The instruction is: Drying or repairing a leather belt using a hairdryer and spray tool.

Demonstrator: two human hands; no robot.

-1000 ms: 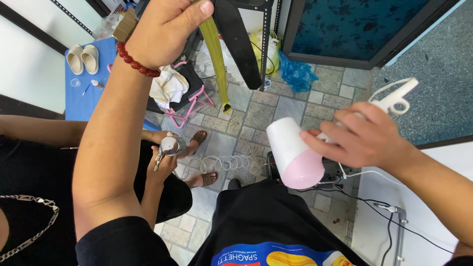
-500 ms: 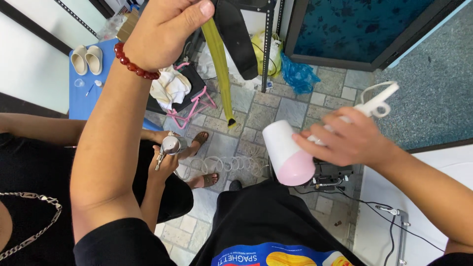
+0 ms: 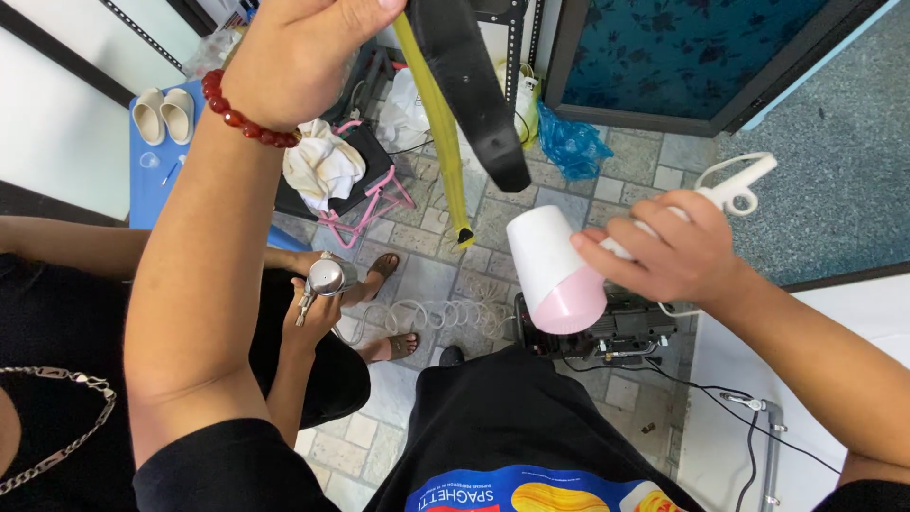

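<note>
Head view: strap (image 3: 469, 90) is pinched in raised left hand (image 3: 303, 57), dryer (image 3: 555, 270) gripped in right hand (image 3: 668, 251); overheating is risked if held close.

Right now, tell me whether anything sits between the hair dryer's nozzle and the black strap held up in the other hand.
Nothing visible does. The right hand grips the white and pink hair dryer, and open air separates it from the black strap that the left hand holds up. The yellow strap hangs beside the black one, on its far side.

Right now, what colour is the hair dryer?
The hair dryer is white with a pink end, seen in the head view.
</note>
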